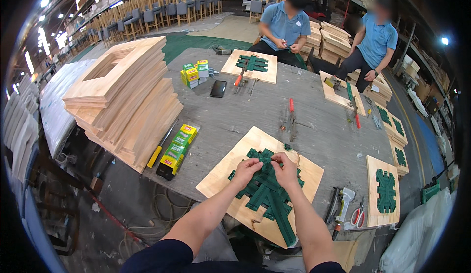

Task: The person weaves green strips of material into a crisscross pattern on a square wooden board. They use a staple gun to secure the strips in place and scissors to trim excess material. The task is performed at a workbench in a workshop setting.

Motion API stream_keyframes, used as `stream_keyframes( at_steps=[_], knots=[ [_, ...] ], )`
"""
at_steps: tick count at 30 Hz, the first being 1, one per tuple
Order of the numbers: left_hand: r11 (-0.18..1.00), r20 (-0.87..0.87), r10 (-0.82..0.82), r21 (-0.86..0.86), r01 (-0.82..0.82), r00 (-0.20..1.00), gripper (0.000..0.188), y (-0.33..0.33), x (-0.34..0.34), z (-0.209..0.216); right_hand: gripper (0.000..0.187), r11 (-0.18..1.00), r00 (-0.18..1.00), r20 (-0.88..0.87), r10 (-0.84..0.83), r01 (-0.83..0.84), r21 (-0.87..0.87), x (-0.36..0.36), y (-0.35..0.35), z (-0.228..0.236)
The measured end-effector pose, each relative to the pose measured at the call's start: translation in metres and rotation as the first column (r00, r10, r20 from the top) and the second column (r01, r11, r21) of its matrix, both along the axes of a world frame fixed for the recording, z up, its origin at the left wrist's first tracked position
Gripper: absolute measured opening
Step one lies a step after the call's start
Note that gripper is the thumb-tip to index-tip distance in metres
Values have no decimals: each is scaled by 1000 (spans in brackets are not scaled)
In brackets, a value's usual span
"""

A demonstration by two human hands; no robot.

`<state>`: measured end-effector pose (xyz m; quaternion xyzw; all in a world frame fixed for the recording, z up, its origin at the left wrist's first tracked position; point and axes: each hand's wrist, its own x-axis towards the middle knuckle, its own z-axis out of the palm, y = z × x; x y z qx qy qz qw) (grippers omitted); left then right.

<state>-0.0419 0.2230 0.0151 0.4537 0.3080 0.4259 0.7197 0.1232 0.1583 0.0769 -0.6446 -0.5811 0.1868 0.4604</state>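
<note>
A light plywood frame (pixel 221 182) lies in front of me at the table's near edge. Dark green webbing straps (pixel 265 194) cross over its middle in a woven pattern, and one long strap end runs down over the near side. My left hand (pixel 247 172) pinches the green webbing near the far side of the weave, fingertips closed. Close beside it my right hand (pixel 285 171) pinches the same webbing, thumb and finger together. The hands are a short gap apart. What exactly lies between the fingertips is partly hidden.
Stacked wooden frames (pixel 127 96) rise at left beside green-yellow boxes (pixel 179 148) and a yellow-handled tool (pixel 155 156). Right of me lie a staple gun (pixel 345 202), red-handled scissors (pixel 358 216) and a finished webbed frame (pixel 385 192). Red-handled pliers (pixel 292 113) lie ahead; two people work across the table.
</note>
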Motion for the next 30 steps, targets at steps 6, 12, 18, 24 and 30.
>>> stream_keyframes(
  at_steps=[6, 12, 18, 24, 30],
  knots=[
    [1000, -50, -1, -7, 1, 999, 14, 5, -5, -4, 17, 999, 997, -67, 41, -39, 30, -5, 9, -7],
    [993, 112, 18, -122, -5, 994, 13, 4, -1, 4, 15, 995, 995, 31, 98, -99, 30, 0, 10, -3],
    [959, 41, 86, -273, -72, 995, 17, -1, 6, 24, 12, 974, 977, 146, 157, -177, 140, 3, 11, 3],
    [959, -144, 52, -270, -90, 988, 16, -3, 6, 38, 15, 962, 941, 271, 202, -243, 128, 10, 9, 13],
    [921, -370, 301, 352, -168, 879, 16, -18, 8, 41, 12, 970, 956, 241, 167, -203, 132, 14, 17, 7]
  ],
)
